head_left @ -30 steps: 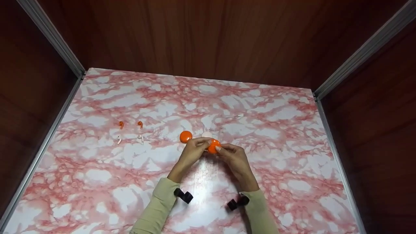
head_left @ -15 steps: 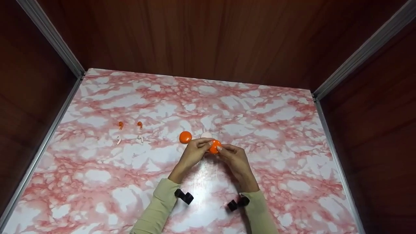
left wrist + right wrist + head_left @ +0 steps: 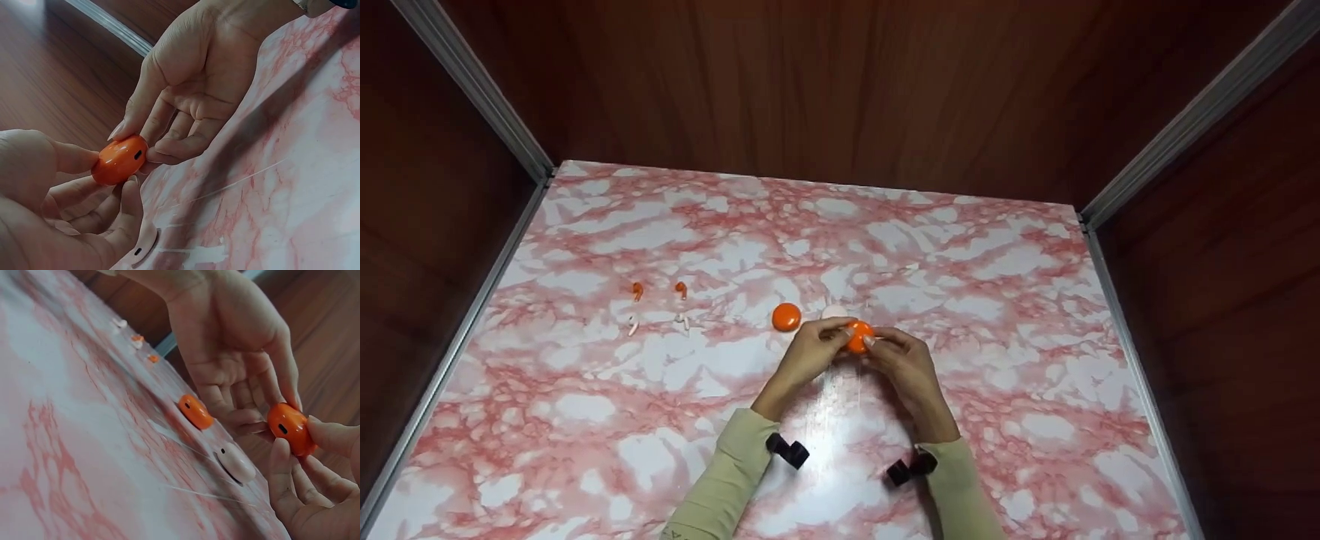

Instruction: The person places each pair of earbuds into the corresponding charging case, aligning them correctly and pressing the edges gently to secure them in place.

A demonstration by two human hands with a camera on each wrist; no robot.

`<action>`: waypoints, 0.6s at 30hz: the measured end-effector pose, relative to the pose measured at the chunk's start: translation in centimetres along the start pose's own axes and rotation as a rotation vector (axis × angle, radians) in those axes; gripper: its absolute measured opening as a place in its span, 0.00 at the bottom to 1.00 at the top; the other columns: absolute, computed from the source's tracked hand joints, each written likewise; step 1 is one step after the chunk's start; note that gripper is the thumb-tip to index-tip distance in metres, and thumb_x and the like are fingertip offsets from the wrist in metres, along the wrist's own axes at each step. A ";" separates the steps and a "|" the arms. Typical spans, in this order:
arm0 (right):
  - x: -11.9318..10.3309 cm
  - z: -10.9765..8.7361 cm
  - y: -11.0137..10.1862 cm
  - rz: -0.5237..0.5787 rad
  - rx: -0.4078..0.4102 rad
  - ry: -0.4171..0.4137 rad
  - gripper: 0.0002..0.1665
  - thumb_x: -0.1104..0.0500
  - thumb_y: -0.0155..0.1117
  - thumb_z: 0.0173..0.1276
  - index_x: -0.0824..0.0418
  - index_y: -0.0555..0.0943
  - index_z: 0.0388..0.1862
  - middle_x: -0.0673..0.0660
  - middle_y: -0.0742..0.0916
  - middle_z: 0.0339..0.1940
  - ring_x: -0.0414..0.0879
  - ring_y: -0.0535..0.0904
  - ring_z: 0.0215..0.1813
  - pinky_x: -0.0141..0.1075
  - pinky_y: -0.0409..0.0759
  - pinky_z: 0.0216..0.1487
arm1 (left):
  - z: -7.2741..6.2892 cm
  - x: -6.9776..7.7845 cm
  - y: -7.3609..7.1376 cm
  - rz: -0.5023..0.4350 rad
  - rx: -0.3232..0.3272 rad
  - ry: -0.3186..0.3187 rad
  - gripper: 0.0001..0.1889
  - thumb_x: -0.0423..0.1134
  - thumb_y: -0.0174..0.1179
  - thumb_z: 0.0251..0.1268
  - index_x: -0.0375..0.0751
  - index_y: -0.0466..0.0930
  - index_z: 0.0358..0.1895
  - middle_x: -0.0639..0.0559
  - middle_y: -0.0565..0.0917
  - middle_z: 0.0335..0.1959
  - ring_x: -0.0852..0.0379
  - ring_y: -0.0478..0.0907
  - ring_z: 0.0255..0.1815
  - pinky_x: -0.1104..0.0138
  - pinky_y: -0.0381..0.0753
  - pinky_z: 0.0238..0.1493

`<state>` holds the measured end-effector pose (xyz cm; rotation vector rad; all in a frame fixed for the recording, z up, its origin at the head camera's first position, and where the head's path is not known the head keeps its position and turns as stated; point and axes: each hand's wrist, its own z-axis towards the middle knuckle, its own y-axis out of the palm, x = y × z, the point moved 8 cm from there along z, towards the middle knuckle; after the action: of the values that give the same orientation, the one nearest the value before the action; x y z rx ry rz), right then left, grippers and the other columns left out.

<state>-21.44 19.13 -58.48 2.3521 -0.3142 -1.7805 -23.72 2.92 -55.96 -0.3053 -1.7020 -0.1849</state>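
Both hands hold a glossy orange earbud charging case (image 3: 860, 337) above the table, near its middle. My left hand (image 3: 808, 354) pinches its left side with thumb and fingers, while my right hand (image 3: 907, 365) pinches the right side. A dark oval port shows on the edge of the held case (image 3: 120, 160) in the left wrist view. Just beyond the hands lie a second orange case (image 3: 787, 316) and a pale case (image 3: 834, 311), partly hidden by the left fingers in the head view.
Two orange earbuds, one (image 3: 637, 291) left of the other (image 3: 682, 289), lie at the table's left. Nearer sit a white earbud (image 3: 633, 325) and another white earbud (image 3: 683, 322). Brown wood panels (image 3: 825, 90) enclose the pink-and-white marbled table (image 3: 997, 300) at the back and sides.
The held case and both hands have shifted very slightly to the right. Both hands keep their pinch, and the things on the table stay in place.
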 end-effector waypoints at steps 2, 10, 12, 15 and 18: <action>-0.2 0.0 -0.3 -0.001 0.011 -0.008 0.18 0.68 0.69 0.72 0.74 0.82 0.58 0.57 0.94 0.37 0.47 0.90 0.37 0.36 0.90 0.44 | 0.2 0.2 0.3 0.016 0.002 0.010 0.18 0.36 0.61 0.78 0.37 0.84 0.65 0.38 0.90 0.51 0.60 0.86 0.41 0.60 0.89 0.51; -0.7 0.0 -1.6 -0.017 0.060 -0.033 0.19 0.68 0.70 0.71 0.73 0.83 0.59 0.57 0.94 0.38 0.45 0.90 0.37 0.37 0.90 0.43 | 0.9 0.5 1.1 0.076 0.041 0.049 0.17 0.39 0.64 0.75 0.38 0.87 0.61 0.41 0.91 0.45 0.62 0.84 0.40 0.71 0.84 0.43; -0.8 0.0 -1.9 -0.035 0.071 -0.037 0.20 0.66 0.71 0.71 0.72 0.84 0.59 0.57 0.94 0.39 0.45 0.90 0.39 0.37 0.90 0.44 | 1.1 0.4 1.3 0.077 0.051 0.062 0.16 0.40 0.65 0.75 0.38 0.88 0.59 0.41 0.91 0.46 0.61 0.85 0.41 0.73 0.82 0.43; -0.9 -0.1 -2.4 -0.068 0.090 -0.045 0.19 0.64 0.72 0.71 0.70 0.85 0.58 0.59 0.93 0.41 0.48 0.91 0.41 0.38 0.91 0.45 | 1.4 0.3 1.6 0.069 0.065 0.078 0.15 0.40 0.67 0.73 0.37 0.89 0.56 0.41 0.91 0.48 0.57 0.87 0.44 0.71 0.84 0.45; -1.1 -0.3 -2.9 -0.102 0.122 -0.051 0.18 0.63 0.73 0.71 0.67 0.86 0.57 0.60 0.93 0.43 0.52 0.91 0.43 0.41 0.91 0.46 | 1.6 0.3 1.9 0.058 0.075 0.090 0.14 0.40 0.68 0.72 0.38 0.90 0.54 0.40 0.91 0.47 0.53 0.89 0.46 0.67 0.87 0.48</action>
<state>-21.29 22.26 -58.16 2.4488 -0.3240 -1.9219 -24.74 5.19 -56.03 -0.2858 -1.6047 -0.0904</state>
